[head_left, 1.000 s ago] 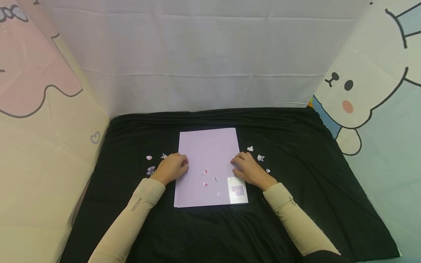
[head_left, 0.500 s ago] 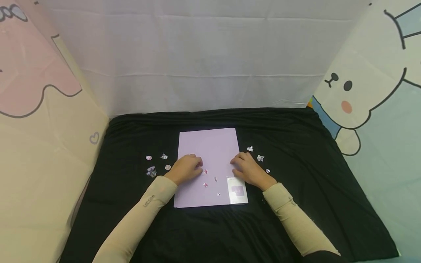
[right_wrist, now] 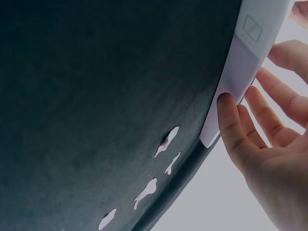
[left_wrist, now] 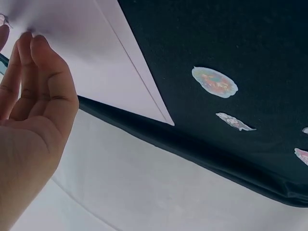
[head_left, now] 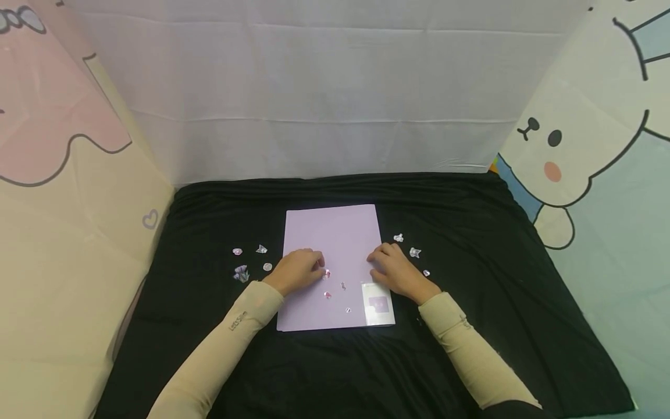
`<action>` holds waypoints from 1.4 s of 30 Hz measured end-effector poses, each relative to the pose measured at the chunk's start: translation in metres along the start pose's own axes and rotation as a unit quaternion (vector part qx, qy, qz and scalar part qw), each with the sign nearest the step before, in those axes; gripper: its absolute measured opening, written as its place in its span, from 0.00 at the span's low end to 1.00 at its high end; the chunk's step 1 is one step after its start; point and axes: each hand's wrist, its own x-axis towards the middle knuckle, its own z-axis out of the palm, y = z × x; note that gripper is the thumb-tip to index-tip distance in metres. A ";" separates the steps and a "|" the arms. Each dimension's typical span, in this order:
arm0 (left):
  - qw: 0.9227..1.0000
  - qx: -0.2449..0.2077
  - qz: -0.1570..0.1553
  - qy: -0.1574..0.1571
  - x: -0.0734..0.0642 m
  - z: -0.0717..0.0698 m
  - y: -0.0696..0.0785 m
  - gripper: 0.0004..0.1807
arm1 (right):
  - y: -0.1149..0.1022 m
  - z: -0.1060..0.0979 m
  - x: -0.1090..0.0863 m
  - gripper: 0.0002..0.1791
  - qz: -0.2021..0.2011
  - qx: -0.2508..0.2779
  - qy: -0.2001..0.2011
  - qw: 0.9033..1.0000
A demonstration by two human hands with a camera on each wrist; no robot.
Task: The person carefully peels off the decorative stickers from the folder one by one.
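A light purple folder [head_left: 335, 230] lies flat on black cloth. Several small stickers are on its lower half, among them a pink one [head_left: 327, 295]. My left hand [head_left: 297, 271] rests on the folder's left side, its fingers loosely bent and fingertips on the surface. Just right of that thumb is another pinkish sticker [head_left: 327, 273], partly covered by the hand. On the right edge of the folder my right hand [head_left: 396, 271] rests with relaxed, spread fingers. Below it, a whitish clear corner panel [head_left: 377, 302] is on the folder's lower right.
Left of the folder lie several loose stickers, including a purple flower sticker [head_left: 241, 273] and a round sticker [head_left: 267, 267]. More stickers, such as a whitish one [head_left: 415, 252], lie to the right. Black cloth [head_left: 335, 372] covers the table; a white curtain [head_left: 335, 87] hangs behind.
My left hand has moved right, from the folder's left edge further onto it, beside the stickers, uncovering the round sticker on the cloth. My right hand has stayed in place.
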 end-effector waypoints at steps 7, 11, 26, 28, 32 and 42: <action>0.997 -0.072 -0.002 -0.018 0.000 -0.003 0.007 0.05 | 0.000 0.000 0.000 0.14 0.004 0.002 -0.001 1.000; 0.997 -0.068 0.014 -0.021 0.001 -0.001 0.009 0.05 | 0.000 0.000 0.000 0.14 0.002 0.001 0.000 1.000; 0.996 0.010 0.084 -0.008 -0.004 -0.001 0.011 0.02 | 0.002 0.000 0.002 0.14 -0.006 -0.002 0.004 1.000; 0.995 0.020 0.093 -0.005 -0.004 -0.002 0.011 0.02 | 0.002 -0.001 0.003 0.15 -0.001 -0.002 0.001 1.000; 0.993 0.034 0.117 0.008 -0.005 -0.003 0.010 0.03 | 0.001 -0.002 0.003 0.15 0.004 -0.003 -0.002 1.000; 0.981 0.107 0.157 0.037 -0.010 -0.002 0.001 0.07 | 0.001 -0.001 0.001 0.14 -0.004 0.005 0.002 1.000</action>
